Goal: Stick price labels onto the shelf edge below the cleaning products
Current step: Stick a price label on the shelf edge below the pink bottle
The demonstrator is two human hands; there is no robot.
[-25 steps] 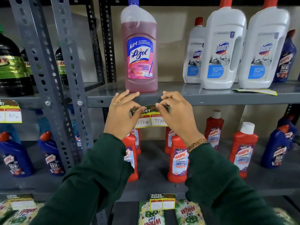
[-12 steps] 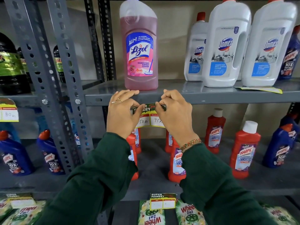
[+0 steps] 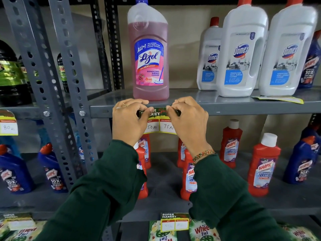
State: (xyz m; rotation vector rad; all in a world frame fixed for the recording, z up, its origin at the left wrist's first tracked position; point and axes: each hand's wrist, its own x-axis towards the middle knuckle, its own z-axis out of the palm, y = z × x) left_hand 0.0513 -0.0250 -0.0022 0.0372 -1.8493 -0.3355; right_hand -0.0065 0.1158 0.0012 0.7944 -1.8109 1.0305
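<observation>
A green and yellow price label [image 3: 159, 123] with two white boxes, handwritten "50 Rs" and "75 Rs", lies against the grey shelf edge [image 3: 243, 111], right below a pink Lizol bottle [image 3: 149, 54]. My left hand [image 3: 128, 121] pinches its top left corner and my right hand [image 3: 187, 122] pinches its top right corner, thumbs pressing the label's top strip onto the edge. The lower half of the label hangs below the shelf edge. Both hands hide the label's sides.
White Domex bottles [image 3: 241, 54] stand to the right on the same shelf, with a loose yellow label [image 3: 278, 99] lying in front of them. Red Harpic bottles [image 3: 264, 166] fill the shelf below. Other labels hang at the left [image 3: 8, 126] and bottom shelf [image 3: 174, 222]. Grey uprights [image 3: 57, 84] stand left.
Both hands have lifted the label slightly and brought its top strip up against the shelf edge; thumbs now press closer to the metal.
</observation>
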